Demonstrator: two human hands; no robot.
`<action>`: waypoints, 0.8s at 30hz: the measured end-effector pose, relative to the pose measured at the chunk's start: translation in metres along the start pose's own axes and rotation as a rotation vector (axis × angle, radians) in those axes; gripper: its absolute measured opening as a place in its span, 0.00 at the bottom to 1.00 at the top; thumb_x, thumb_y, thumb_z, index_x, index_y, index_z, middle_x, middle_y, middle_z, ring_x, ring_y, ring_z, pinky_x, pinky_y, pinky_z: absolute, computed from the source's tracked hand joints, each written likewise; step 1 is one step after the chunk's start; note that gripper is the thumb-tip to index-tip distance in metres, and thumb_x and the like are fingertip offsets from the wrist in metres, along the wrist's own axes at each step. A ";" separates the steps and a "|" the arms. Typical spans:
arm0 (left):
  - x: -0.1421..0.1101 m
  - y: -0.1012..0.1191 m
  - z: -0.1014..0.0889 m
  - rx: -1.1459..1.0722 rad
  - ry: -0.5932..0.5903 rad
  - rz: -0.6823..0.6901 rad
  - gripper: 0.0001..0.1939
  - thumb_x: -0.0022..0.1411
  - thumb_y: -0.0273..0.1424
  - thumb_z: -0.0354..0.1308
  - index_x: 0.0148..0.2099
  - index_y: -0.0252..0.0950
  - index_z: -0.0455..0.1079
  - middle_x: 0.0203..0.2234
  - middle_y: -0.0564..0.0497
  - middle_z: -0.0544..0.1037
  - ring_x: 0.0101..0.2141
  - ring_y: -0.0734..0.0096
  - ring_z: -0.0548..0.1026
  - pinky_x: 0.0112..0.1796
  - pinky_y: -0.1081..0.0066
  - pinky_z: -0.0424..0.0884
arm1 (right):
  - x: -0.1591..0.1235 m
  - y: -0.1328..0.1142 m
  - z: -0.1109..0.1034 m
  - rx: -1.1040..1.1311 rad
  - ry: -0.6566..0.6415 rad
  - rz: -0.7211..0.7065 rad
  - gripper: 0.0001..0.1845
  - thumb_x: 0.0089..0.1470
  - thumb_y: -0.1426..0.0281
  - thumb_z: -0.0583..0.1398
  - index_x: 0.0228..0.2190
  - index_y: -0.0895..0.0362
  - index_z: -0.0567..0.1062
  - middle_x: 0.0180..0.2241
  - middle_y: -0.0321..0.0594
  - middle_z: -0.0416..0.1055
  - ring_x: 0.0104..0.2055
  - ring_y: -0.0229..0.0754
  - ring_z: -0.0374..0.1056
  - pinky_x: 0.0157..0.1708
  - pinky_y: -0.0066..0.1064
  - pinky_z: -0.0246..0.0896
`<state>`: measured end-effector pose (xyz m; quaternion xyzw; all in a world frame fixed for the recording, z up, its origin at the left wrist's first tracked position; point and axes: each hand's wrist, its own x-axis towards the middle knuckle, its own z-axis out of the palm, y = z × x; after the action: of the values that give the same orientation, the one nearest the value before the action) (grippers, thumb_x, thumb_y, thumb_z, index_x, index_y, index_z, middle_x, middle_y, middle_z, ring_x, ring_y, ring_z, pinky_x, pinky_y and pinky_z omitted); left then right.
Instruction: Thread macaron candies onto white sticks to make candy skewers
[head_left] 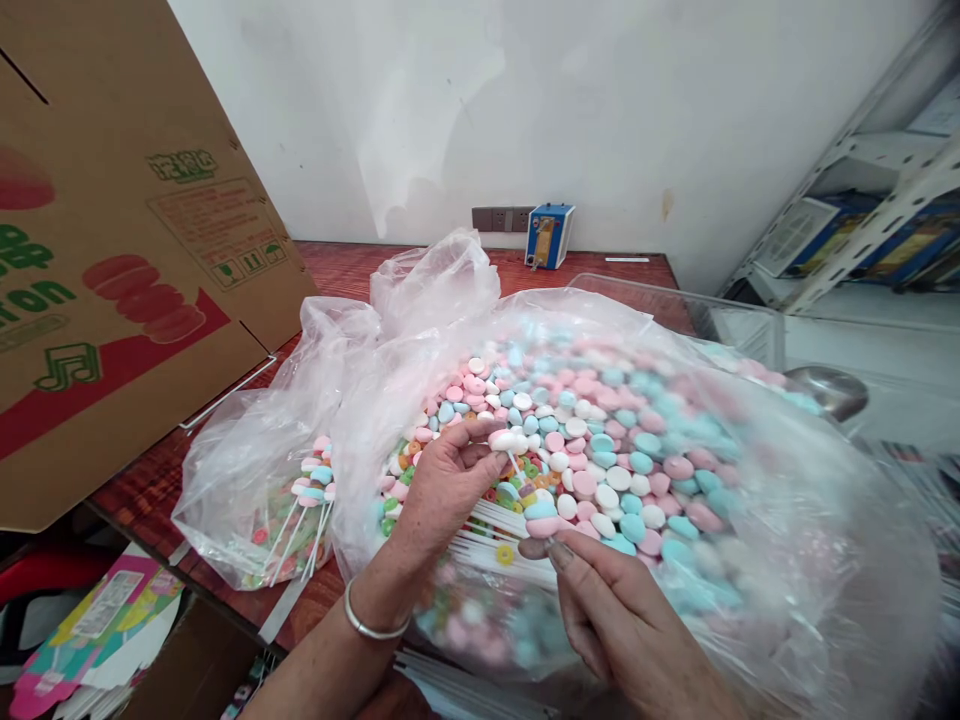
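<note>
My left hand (444, 480), a silver bangle on its wrist, is closed on a thin white stick with a white marshmallow piece (504, 440) at its top. My right hand (611, 610) pinches a blue and pink marshmallow piece (541, 517) at the stick's lower part. Both hands are over a big clear plastic bag (787, 560) full of pink, blue and white marshmallow pieces (622, 450). Loose white sticks (495, 530) and small coloured candy rings (525, 480) lie under my hands.
A smaller clear bag (247, 490) with finished candy sticks lies at the left on the red-brown table (337, 265). A large printed cardboard box (112, 260) stands at far left. A small blue device (549, 235) sits by the wall; metal shelving (862, 190) at right.
</note>
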<state>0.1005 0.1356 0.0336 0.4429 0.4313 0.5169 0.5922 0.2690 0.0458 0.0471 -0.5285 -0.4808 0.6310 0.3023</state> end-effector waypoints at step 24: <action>-0.004 -0.007 0.007 0.101 -0.035 0.150 0.10 0.56 0.25 0.64 0.42 0.36 0.76 0.37 0.50 0.81 0.39 0.71 0.80 0.41 0.73 0.77 | 0.006 -0.008 0.025 0.308 0.102 0.015 0.21 0.62 0.51 0.54 0.38 0.57 0.70 0.11 0.21 0.50 0.13 0.30 0.40 0.14 0.24 0.35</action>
<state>0.1083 0.1307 0.0290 0.5122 0.4120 0.5297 0.5360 0.2426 0.0467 0.0515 -0.5106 -0.3585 0.6720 0.3990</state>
